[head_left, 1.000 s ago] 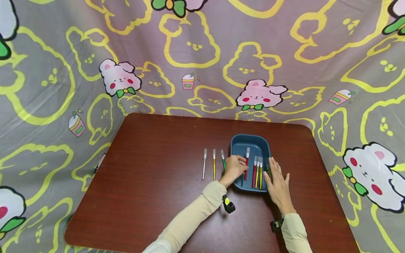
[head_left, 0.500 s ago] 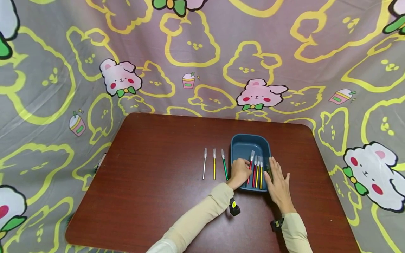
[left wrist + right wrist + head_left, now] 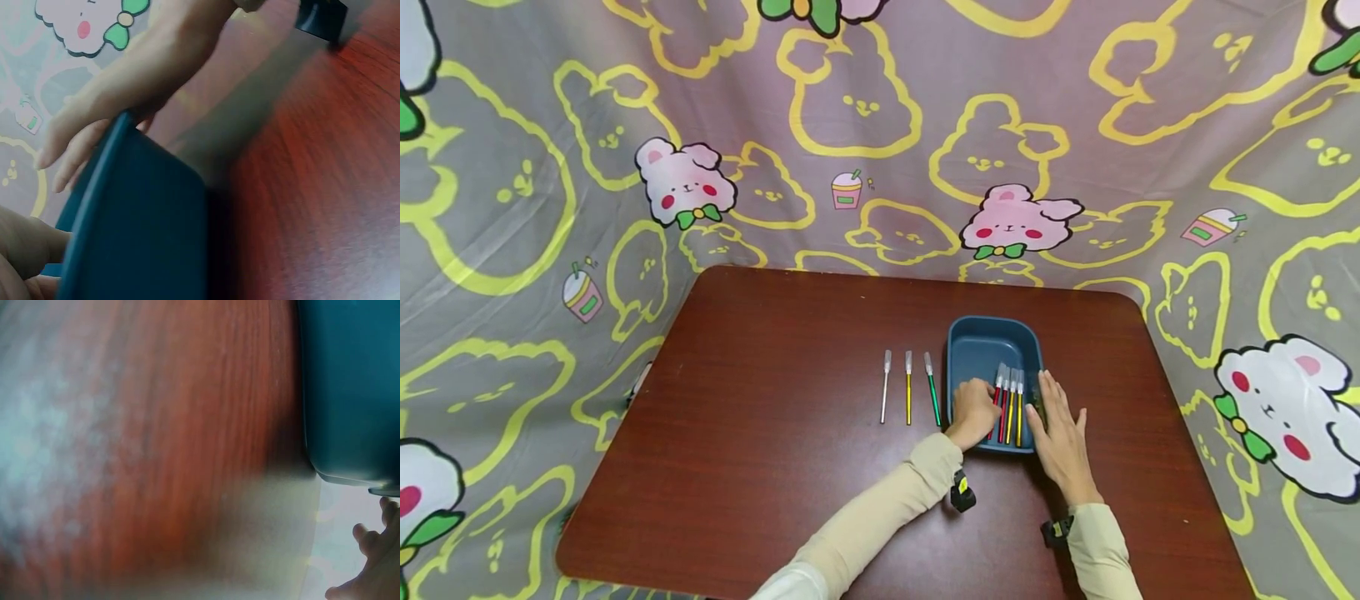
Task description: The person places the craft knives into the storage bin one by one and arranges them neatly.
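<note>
My left hand [image 3: 974,414] reaches into a blue rectangular box [image 3: 953,354] and pinches a slim red craft knife [image 3: 997,387] with a clear cap. It lies next to another red knife [image 3: 1004,408] and two yellow ones [image 3: 1019,410], side by side along the box's right part. The barrel is partly hidden by my fingers. My right hand [image 3: 1060,437], fingers straight, rests against the box's right wall from outside. In the left wrist view, the left fingers [image 3: 28,253] dip behind the box wall [image 3: 144,219]. The right wrist view catches the box's outside [image 3: 356,387].
Left of the box, a silver knife [image 3: 884,392], a yellow knife [image 3: 908,392] and a green knife [image 3: 933,392] lie apart on the brown table [image 3: 760,417]. Behind the table hangs a patterned cloth [image 3: 895,100].
My left hand has moved right inside the box, bringing the red craft knife from the middle to beside the other knives. The green knife has come back into view. My right hand has stayed put.
</note>
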`<action>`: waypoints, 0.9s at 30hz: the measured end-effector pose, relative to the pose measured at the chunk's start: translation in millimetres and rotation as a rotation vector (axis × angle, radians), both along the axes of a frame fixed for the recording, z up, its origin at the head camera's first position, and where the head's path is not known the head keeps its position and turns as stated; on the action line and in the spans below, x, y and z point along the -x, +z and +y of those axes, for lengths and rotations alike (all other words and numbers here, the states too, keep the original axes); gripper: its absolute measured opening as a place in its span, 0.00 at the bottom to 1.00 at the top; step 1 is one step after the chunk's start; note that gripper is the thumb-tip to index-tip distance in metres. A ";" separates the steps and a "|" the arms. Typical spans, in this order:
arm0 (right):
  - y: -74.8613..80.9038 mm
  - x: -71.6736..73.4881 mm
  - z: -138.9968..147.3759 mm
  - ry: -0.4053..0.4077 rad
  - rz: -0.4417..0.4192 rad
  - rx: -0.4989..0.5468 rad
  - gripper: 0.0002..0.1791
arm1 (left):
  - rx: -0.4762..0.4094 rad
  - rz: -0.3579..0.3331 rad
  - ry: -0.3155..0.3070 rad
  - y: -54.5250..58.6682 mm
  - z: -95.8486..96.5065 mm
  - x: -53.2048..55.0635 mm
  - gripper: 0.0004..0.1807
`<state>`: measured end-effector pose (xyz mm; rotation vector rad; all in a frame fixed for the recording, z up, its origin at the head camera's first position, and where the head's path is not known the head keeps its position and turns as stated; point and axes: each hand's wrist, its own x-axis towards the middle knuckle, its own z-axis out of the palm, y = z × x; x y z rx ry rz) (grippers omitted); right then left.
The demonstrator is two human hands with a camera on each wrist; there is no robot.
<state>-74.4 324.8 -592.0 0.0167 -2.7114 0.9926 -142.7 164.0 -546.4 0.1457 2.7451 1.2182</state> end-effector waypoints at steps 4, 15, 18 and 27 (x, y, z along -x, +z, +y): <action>-0.3 0.8 -0.1 0.009 0.013 0.006 0.36 | 0.020 -0.005 -0.009 -6.0 1.2 -2.6 0.13; 0.0 2.4 -0.4 0.011 0.015 -0.001 0.36 | 0.027 0.017 -0.001 -10.8 3.7 -2.3 0.08; -0.6 1.8 -0.1 0.012 0.015 0.002 0.36 | 0.051 0.034 0.001 -12.9 5.7 -2.0 0.09; -1.2 -0.4 1.2 0.009 0.026 0.013 0.36 | 0.061 0.018 -0.018 -17.8 10.9 -1.6 0.14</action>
